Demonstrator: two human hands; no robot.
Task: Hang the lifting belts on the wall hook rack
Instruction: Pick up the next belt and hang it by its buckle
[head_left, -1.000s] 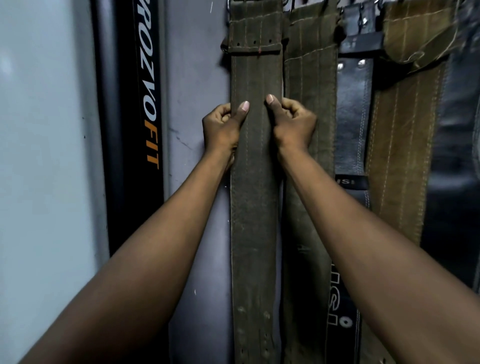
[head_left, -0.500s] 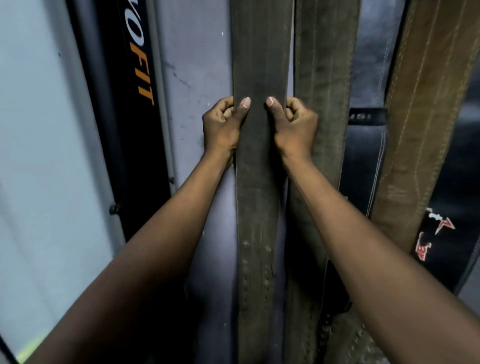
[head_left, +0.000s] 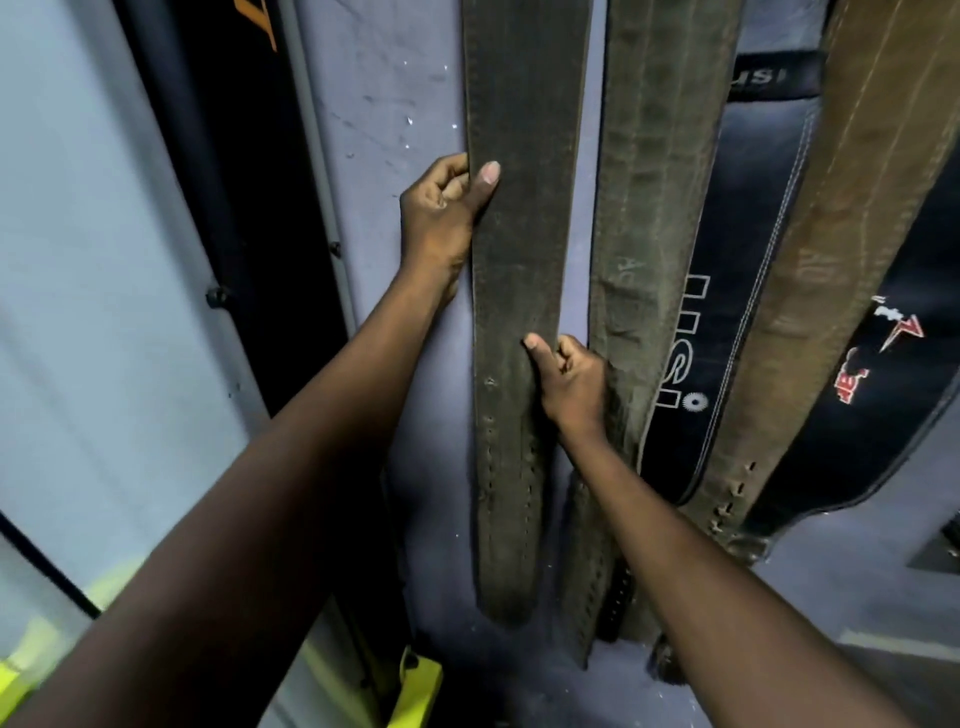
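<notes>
A dark olive lifting belt (head_left: 519, 260) hangs straight down the grey wall (head_left: 395, 104). My left hand (head_left: 441, 218) grips its left edge, thumb laid across the front. Lower down, my right hand (head_left: 571, 384) grips its right edge just above the row of punched holes, thumb on the face. Beside it hang a second olive belt (head_left: 654, 208), a black padded belt (head_left: 727, 291) with white lettering, a tan belt (head_left: 831, 234) and another black belt (head_left: 893, 384) with a red logo. The hook rack is above the frame, out of sight.
A black upright frame (head_left: 234, 182) with orange lettering stands left of the belts against a pale panel (head_left: 78, 260). Yellow-green equipment (head_left: 410, 691) sits at the floor below. The belts' tips hang free near the bottom.
The view has tilted down, so the belts' lower ends show now. My right hand has slid down the belt's right edge to the holes. My left hand stays higher on the left edge.
</notes>
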